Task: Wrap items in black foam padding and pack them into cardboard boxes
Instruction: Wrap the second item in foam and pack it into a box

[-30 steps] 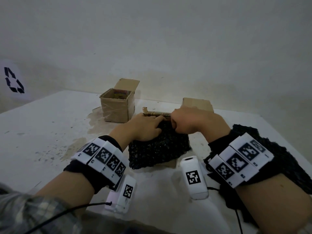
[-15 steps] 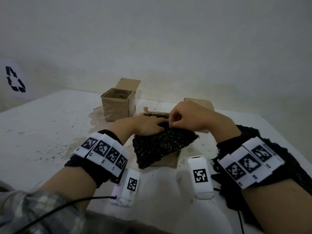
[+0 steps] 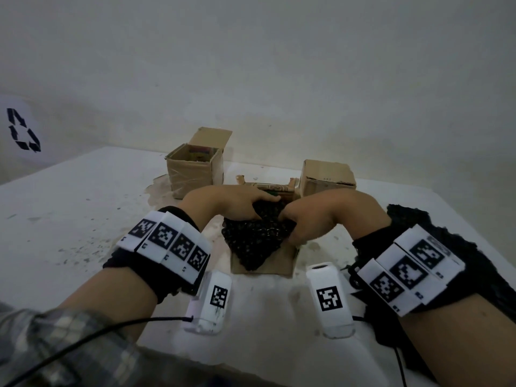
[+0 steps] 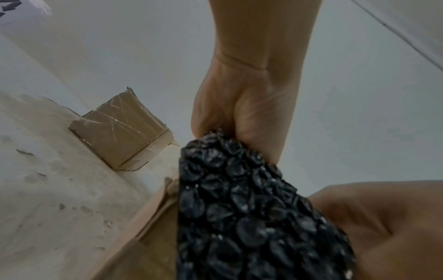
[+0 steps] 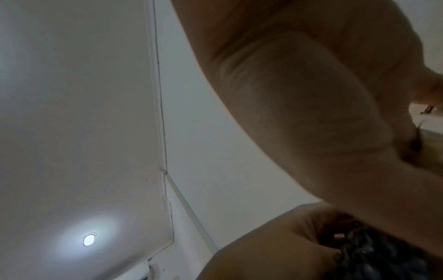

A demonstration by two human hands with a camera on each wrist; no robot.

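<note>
A bundle of black bubble padding (image 3: 255,238) lies over a flattened-looking cardboard box (image 3: 282,263) in the middle of the table. My left hand (image 3: 243,206) curls over the bundle's far left top. From the right, my right hand (image 3: 298,223) grips it, fingers tucked into the padding. What the padding wraps is hidden. In the left wrist view the padding (image 4: 239,208) runs up to the right hand (image 4: 239,117), which holds its end. A corner of padding (image 5: 378,255) shows in the right wrist view.
An open taped cardboard box (image 3: 192,174) with something colourful inside stands at the back left. A second box (image 3: 326,177) stands at the back right. More black padding (image 3: 491,247) lies under my right forearm. The white table (image 3: 69,213) ends close to me.
Both hands have drawn closer to me and bunched the padding into a narrower bundle. The right hand dropped from the top edge to the bundle's right side.
</note>
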